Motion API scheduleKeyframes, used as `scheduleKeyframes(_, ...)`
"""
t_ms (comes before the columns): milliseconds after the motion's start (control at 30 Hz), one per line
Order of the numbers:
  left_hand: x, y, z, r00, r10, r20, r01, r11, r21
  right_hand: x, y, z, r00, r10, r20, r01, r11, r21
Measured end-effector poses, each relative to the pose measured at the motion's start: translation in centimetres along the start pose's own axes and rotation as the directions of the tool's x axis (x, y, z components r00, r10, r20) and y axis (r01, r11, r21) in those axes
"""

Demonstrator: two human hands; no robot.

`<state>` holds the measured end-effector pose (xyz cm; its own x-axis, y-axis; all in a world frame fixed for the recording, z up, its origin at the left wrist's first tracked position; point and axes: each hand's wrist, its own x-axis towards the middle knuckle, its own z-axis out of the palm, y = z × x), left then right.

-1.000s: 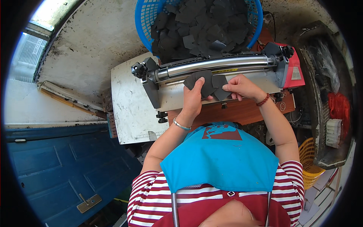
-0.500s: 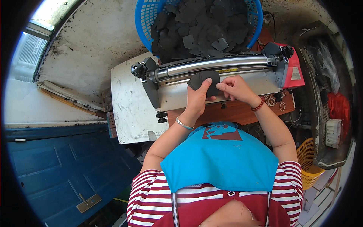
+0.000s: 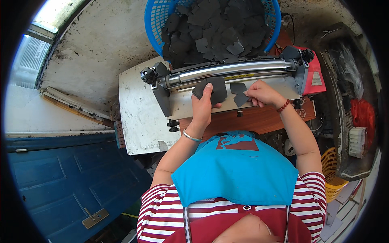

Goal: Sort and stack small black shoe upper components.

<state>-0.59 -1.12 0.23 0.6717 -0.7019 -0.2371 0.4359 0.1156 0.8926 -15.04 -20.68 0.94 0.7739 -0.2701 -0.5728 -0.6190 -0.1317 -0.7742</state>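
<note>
My left hand [image 3: 204,106] is closed round a small stack of thin black pieces [image 3: 217,88], thumb on top and fingertips showing below. To its right, my right hand [image 3: 261,94] pinches one black piece [image 3: 239,92] with a notched outline, apart from the stack. What the black pieces are made of I cannot tell. Both hands are over the flat metal feed plate [image 3: 184,101] of a roller machine. Its shiny steel roller [image 3: 235,69] lies just beyond my hands.
Behind the machine a blue basket [image 3: 150,24] holds a heap of black pieces. The machine's red end housing [image 3: 315,75] is at right. A white board [image 3: 139,109] lies left, a wooden tabletop [image 3: 227,121] in front. A yellow basket [image 3: 330,170] stands low at right.
My hands have drawn apart: the left moved slightly left with the stack, the right moved right. A single black piece has come away from the stack in my right hand.
</note>
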Motion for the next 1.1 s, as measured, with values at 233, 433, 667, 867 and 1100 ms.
scheduleKeyframes(233, -0.1, -0.3, 1.9, 0.995, -0.098, 0.037, 0.099, 0.995, -0.031, 0.3, -1.7, 3.0, 0.956, -0.266, -0.122, 0.278, 0.956, 0.096)
scheduleKeyframes(433, 0.1, 0.0, 1.2, 0.993, -0.073, 0.093, 0.076, 0.997, -0.024, -0.2, -1.1, 1.7, 0.986, -0.165, -0.013, 0.164, 0.968, 0.190)
scheduleKeyframes(667, 0.0, 0.0, 1.6, 0.982, -0.143, 0.124, 0.132, 0.987, 0.093, 0.9, -1.0, 0.8, 0.953, -0.103, -0.283, 0.122, 0.991, 0.051)
scheduleKeyframes(867, -0.2, -0.2, 2.7, 0.981, -0.105, 0.163, 0.092, 0.992, 0.084, 0.0, -1.5, 4.3, 0.834, -0.518, -0.191, 0.502, 0.855, -0.130)
scheduleKeyframes(1100, -0.3, 1.8, 1.9, 0.840, -0.227, 0.493, 0.421, 0.845, -0.329, -1.1, -1.1, 4.8, 0.926, -0.377, -0.014, 0.272, 0.641, 0.717)
